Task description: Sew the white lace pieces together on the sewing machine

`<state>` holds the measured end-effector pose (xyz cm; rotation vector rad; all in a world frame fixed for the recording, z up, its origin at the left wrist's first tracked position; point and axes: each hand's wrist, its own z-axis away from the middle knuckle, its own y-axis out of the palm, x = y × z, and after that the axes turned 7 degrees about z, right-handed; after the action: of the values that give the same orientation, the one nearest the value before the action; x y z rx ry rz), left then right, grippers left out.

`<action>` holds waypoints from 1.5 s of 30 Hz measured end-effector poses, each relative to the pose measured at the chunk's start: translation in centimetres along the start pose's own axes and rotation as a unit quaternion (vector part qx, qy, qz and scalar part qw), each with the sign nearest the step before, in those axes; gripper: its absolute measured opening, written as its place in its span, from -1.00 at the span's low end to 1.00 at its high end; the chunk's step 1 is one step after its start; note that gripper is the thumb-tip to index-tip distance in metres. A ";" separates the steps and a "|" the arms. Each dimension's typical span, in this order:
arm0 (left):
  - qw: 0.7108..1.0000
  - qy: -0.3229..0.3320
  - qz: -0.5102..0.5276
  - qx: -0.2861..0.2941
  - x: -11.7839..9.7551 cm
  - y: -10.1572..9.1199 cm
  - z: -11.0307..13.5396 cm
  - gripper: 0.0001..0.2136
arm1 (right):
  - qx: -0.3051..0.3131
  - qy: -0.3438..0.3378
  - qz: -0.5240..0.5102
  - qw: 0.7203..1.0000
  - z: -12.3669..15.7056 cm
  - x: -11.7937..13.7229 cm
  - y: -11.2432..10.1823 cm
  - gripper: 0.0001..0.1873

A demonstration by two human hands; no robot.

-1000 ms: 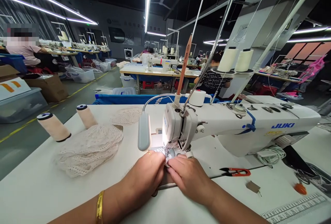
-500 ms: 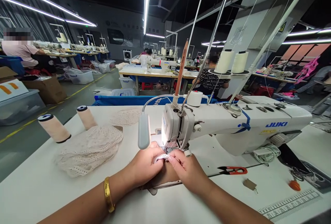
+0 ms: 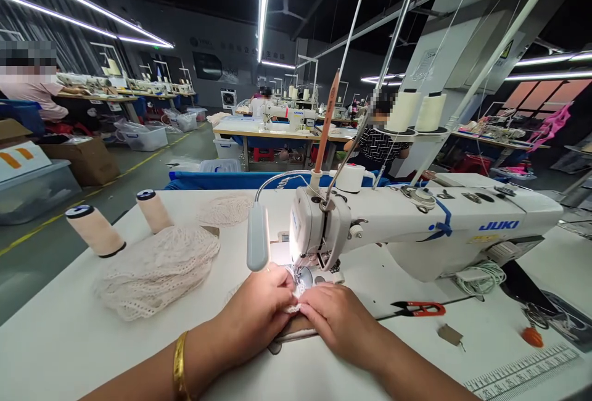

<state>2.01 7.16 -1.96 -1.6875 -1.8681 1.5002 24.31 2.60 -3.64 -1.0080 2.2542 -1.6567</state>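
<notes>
While left fingers (image 3: 283, 296) and right fingers (image 3: 317, 316) pinch lace trim (image 3: 300, 290), a lace pile (image 3: 157, 271) and snips (image 3: 412, 310) flank them.

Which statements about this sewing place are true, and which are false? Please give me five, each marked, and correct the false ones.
1. The left hand and right hand hold lace trim at the sewing machine. True.
2. The gold bracelet is on the right arm. False: the gold bracelet is on the left arm.
3. Red-handled snips lie on the table. True.
4. Two peach thread cones stand right of the sewing machine. False: the cones stand left of it.
5. A pencil points upward above the machine. True.
</notes>
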 end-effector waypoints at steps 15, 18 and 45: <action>0.995 0.061 -0.065 0.044 -1.1 -0.2 0.3 -0.78 | 0.019 -0.018 0.056 0.998 0.5 -0.3 -0.1 -0.70; 0.995 0.074 -0.062 0.029 -0.6 0.2 0.4 -0.82 | 0.017 -0.008 0.063 0.998 0.4 -0.5 -0.1 -0.72; 0.991 0.099 -0.085 0.014 -0.7 0.0 0.5 -0.78 | -0.007 -0.036 0.086 0.996 0.6 -0.8 -0.1 -0.74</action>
<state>1.89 6.32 -1.88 -1.5582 -1.8244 1.2402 25.26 2.65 -4.02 -0.8352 2.2384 -1.5132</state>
